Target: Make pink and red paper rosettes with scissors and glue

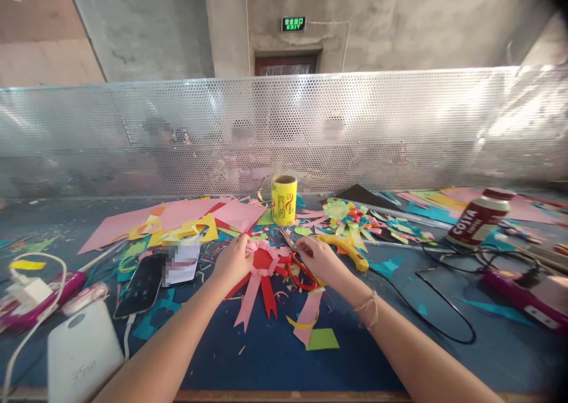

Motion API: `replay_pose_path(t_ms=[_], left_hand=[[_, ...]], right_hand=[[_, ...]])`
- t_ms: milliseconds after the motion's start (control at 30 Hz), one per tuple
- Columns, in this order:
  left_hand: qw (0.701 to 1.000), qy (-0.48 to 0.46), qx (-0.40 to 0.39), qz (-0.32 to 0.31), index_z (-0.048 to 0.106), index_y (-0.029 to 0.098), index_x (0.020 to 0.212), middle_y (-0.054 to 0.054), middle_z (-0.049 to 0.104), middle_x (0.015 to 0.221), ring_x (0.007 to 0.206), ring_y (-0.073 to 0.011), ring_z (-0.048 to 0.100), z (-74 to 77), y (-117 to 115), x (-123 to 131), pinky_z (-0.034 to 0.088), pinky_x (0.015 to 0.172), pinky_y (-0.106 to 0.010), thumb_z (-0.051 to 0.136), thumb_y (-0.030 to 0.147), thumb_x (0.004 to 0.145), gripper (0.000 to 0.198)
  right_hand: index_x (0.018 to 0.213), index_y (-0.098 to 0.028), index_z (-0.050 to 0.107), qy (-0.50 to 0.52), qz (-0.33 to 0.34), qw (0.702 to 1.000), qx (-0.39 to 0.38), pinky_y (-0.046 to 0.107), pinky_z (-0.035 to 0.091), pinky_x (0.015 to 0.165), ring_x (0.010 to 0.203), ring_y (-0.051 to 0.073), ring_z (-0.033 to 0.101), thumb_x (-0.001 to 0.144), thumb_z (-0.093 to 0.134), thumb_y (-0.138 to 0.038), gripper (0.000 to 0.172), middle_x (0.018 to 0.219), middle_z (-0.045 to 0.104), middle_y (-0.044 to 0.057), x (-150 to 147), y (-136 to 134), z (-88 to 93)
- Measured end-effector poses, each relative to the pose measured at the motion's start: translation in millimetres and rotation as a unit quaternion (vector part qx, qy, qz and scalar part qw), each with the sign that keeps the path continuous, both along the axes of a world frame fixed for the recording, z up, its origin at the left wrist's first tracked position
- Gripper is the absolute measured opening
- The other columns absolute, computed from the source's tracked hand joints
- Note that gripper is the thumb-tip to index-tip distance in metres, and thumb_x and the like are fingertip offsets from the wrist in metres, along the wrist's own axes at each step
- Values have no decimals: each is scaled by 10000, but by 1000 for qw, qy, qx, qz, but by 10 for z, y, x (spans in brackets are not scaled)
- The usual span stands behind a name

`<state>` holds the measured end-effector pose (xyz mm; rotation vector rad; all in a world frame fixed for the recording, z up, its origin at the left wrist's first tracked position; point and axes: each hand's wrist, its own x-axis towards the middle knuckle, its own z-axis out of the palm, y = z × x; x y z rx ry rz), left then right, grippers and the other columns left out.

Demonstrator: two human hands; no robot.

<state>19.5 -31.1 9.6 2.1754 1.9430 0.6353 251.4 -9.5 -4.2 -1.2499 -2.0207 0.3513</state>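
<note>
In the head view a pink and red paper rosette (262,257) lies near the middle of the blue table, with pink and red ribbon tails pointing toward me. My left hand (236,261) is closed on its left edge. To the right, my right hand (316,256) has its fingers bent together beside the blades of red-handled scissors (302,277); whatever it may hold is hidden. A yellow glue gun (350,250) lies just behind my right hand. Behind the rosette stands a yellow tape roll (284,200).
A phone (139,286), a white power bank (84,352) and cables lie at the left. On the right a dark red Costa bottle (480,219) leans over near black cables and a purple power strip (523,302). Paper scraps are strewn before a perforated metal screen (199,136).
</note>
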Motion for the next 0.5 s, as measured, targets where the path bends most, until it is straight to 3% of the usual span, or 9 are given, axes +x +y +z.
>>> replay_pose_path(t_ms=[367, 500], left_hand=[[996, 94, 7, 11, 494, 173, 1020, -111, 568, 994, 868, -230, 598, -35, -29, -9, 428, 660, -285, 427, 230, 828, 212], [994, 110, 5, 17, 513, 167, 1007, -108, 572, 983, 907, -231, 587, -61, 5, -39, 432, 713, -289, 452, 210, 814, 206]], right_hand=[[786, -193, 574, -27, 8, 1000, 0, 266, 437, 653, 692, 160, 560, 718, 448, -101, 171, 740, 610, 32, -18, -24, 40], [788, -176, 575, -29, 7, 1000, -5, 270, 429, 646, 677, 163, 554, 701, 450, -80, 181, 743, 617, 46, -26, -39, 58]])
